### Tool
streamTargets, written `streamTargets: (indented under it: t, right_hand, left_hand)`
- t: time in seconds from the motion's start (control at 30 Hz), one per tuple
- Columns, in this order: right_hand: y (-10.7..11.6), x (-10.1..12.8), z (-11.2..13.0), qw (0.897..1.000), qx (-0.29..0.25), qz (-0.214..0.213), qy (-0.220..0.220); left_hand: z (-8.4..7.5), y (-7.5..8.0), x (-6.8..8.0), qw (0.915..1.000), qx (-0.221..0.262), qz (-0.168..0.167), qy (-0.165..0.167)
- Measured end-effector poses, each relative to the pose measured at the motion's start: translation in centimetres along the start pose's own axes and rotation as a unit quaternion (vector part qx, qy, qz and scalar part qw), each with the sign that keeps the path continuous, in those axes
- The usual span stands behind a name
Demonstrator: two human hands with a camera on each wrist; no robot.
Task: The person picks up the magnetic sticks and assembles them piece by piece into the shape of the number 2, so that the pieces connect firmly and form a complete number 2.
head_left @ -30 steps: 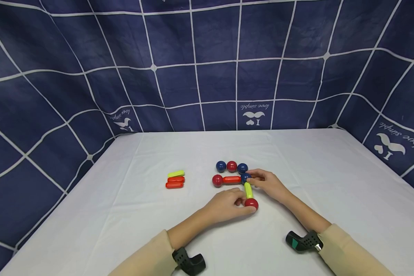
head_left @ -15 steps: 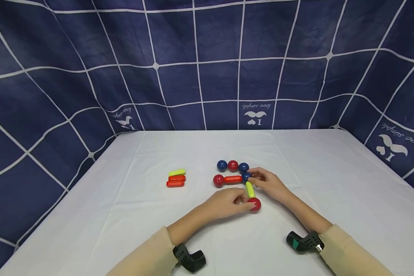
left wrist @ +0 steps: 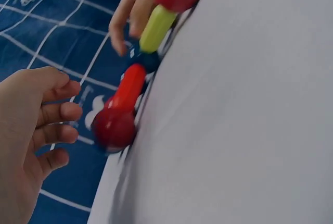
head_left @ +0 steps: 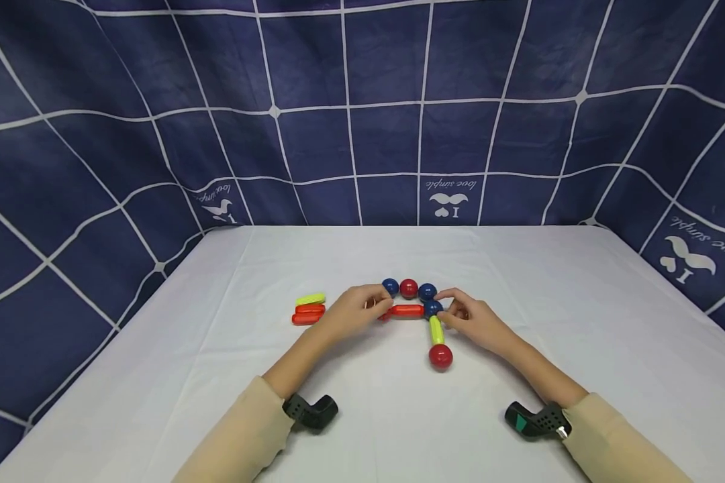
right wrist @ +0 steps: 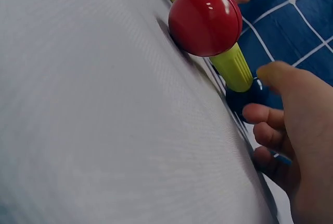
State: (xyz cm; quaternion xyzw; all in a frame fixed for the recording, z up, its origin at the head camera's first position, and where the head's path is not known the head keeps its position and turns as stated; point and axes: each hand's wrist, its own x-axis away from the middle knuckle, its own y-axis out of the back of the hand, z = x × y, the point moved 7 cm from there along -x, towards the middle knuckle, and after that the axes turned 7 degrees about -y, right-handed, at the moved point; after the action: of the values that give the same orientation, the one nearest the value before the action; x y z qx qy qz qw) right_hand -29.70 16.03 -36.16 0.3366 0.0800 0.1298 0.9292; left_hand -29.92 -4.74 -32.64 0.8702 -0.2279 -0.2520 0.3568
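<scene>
A corner-shaped assembly lies on the white table. Its red rod (head_left: pixel 407 310) joins a blue ball (head_left: pixel 433 308), from which a yellow-green rod (head_left: pixel 437 330) runs toward the near red ball (head_left: pixel 441 357). My right hand (head_left: pixel 474 325) pinches the blue corner ball between thumb and fingers. At the red rod's other end, my left hand (head_left: pixel 353 312) is beside the far-left red ball (left wrist: pixel 114 128), mostly hidden by that hand in the head view. The left wrist view shows its fingers loosely bent, with a gap between them and the ball.
Behind the assembly sits a row of loose balls: blue (head_left: pixel 390 286), red (head_left: pixel 408 288) and blue (head_left: pixel 427 291). To the left lie a yellow-green rod (head_left: pixel 311 299) and two red rods (head_left: pixel 307 318). A dark blue gridded cloth (head_left: pixel 314 144) hangs around the table (head_left: pixel 217 376).
My left hand has let go of the near red ball and moved left and away, to the far-left red ball. The right hand stays at the blue corner ball.
</scene>
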Motion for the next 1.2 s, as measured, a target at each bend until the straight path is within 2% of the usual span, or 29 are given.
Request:
streamTargets:
  t: [0.13,0.23,0.33,0.43,0.6,0.8,1.03,1.2]
  right_hand:
    - [-0.6,0.3,0.2,0.999,-0.002,0.041,0.019]
    - [-1.0,0.5,0.2,0.998,0.010,0.064,0.026]
    - [-1.3,0.7,0.1,0.996,0.030,0.077,0.023]
    - [-1.6,0.7,0.2,0.995,0.050,0.084,0.022]
    - [-1.8,0.7,0.3,0.993,0.072,0.088,0.020]
    - [-1.9,0.9,0.4,0.993,0.079,0.088,0.014]
    - [-2.0,0.9,0.7,0.994,0.060,0.085,0.014]
    - [-2.0,0.9,0.6,0.996,0.041,0.085,0.011]
  left_hand:
    - [1.6,2.7,0.3,0.9984,-0.030,-0.046,0.015]
    - [3.3,4.6,0.8,0.9948,-0.068,-0.065,0.038]
    - [5.3,6.1,1.5,0.9904,-0.101,-0.067,0.067]
    - [7.2,7.1,2.2,0.9892,-0.099,-0.054,0.093]
    - [9.2,7.6,3.1,0.9905,-0.061,-0.019,0.122]
    - [10.4,7.5,3.7,0.9876,-0.050,0.011,0.149]
    - [11.2,7.5,3.9,0.9837,-0.058,0.005,0.170]
    - [10.9,7.8,3.9,0.9794,-0.092,-0.001,0.180]
